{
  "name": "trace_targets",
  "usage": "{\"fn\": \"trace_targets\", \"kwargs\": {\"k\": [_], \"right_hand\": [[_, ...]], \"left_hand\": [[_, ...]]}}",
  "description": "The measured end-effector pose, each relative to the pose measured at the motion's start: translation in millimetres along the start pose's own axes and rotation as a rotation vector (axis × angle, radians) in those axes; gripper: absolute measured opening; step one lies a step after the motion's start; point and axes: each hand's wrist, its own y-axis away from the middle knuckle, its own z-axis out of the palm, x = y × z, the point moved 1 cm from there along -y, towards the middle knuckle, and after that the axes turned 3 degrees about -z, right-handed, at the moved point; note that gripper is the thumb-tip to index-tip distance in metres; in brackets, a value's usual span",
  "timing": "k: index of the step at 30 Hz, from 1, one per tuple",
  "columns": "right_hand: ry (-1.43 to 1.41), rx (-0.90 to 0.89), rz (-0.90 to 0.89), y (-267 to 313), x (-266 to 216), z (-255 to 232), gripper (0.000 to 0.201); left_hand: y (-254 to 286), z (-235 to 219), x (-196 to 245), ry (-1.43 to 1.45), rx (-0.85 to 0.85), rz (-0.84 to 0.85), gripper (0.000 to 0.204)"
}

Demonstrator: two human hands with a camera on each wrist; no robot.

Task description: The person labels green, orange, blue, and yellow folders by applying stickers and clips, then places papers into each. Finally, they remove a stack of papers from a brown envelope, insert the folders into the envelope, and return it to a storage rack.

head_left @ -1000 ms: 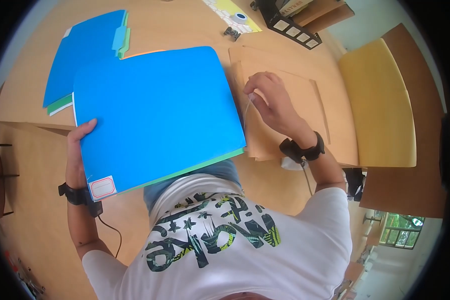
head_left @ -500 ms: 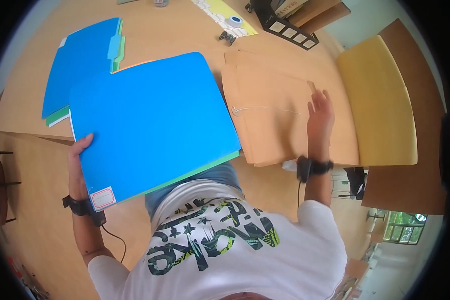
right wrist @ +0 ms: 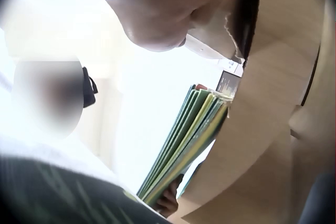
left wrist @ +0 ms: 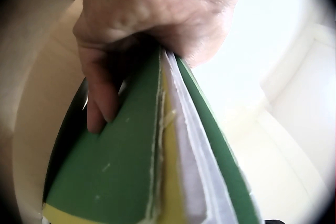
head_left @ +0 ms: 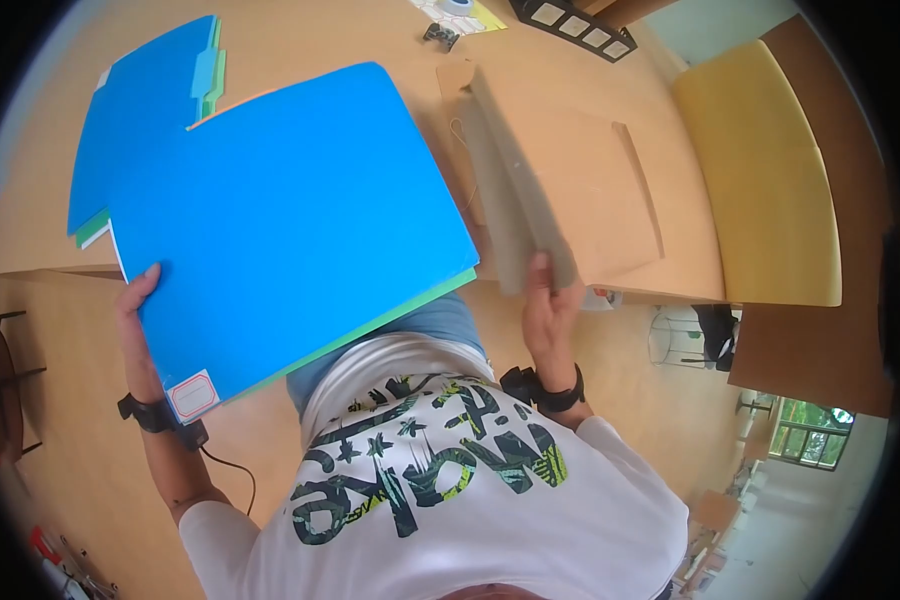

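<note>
A blue folder stack [head_left: 290, 220] with a red-framed label at its lower corner is gripped at its left edge by my left hand [head_left: 138, 310], thumb on top. In the left wrist view, the fingers of that hand [left wrist: 152, 19] curl round green covers [left wrist: 126, 145] with white and yellow layers between them. My right hand [head_left: 552, 318] pinches the near edge of a brown envelope flap [head_left: 510, 190], which is lifted from the envelope [head_left: 590, 170] on the table. The right wrist view has the folders' layered edges [right wrist: 184, 145] below the right hand [right wrist: 168, 8].
Another blue folder stack [head_left: 145, 120] lies at the table's left. Behind are a black clip [head_left: 440, 38], a roll of tape [head_left: 455, 6] and a black rack [head_left: 575, 30]. A yellow panel [head_left: 760, 180] stands at the right, and a stool [head_left: 0, 380] at the far left.
My right hand has come down and left from above the envelope and now holds its flap, which has risen. The blue folder in my left hand has shifted slightly left.
</note>
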Motion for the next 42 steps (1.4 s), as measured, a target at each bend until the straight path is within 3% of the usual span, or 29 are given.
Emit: {"fn": "trace_targets", "kwargs": {"k": [3,4,10,14,17,21,23,30,33,38,42], "right_hand": [[-0.302,0.027,0.2,-2.5,-8.1,-10.8,0.018],[-0.3,0.102,0.153,-7.2,-15.2,-6.9,0.022],[-0.265,0.008,0.174,1.4,-21.2,-9.8,0.026],[-0.488,-0.035,0.268,5.3,-21.7,-8.6,0.029],[-0.617,0.033,0.309,-0.8,-32.9,-5.0,0.03],[-0.378,-0.04,0.356,-5.7,-45.1,-13.4,0.036],[-0.367,-0.133,0.331,-4.5,-37.0,-15.6,0.031],[-0.397,-0.264,0.289,-8.8,-39.8,-16.2,0.043],[-0.412,-0.268,0.242,-12.1,-39.0,-17.7,0.044],[-0.244,-0.305,0.016,-23.3,-34.9,-27.8,0.045],[-0.314,-0.276,0.059,-18.1,-33.8,-21.0,0.042]], "left_hand": [[-4.7,-4.7,-0.8,0.022,-0.042,-0.01,0.03],[-4.6,-4.2,-0.2,0.018,-0.063,-0.012,0.03],[-2.7,1.6,3.2,0.072,-0.1,-0.024,0.034],[-11.9,8.5,-6.8,0.099,-0.157,-0.04,0.038],[-22.1,7.4,-13.2,0.028,-0.21,-0.072,0.039],[-10.3,22.7,-7.4,-0.095,-0.169,-0.103,0.045],[-5.2,30.1,-4.6,-0.143,-0.168,-0.117,0.047],[-2.2,30.6,2.6,-0.196,-0.179,-0.086,0.044],[-4.4,29.4,9.0,-0.208,-0.216,-0.068,0.042],[5.1,47.7,10.7,-0.173,-0.142,-0.029,0.039],[0.6,38.4,11.7,-0.155,-0.152,-0.093,0.037]]}}
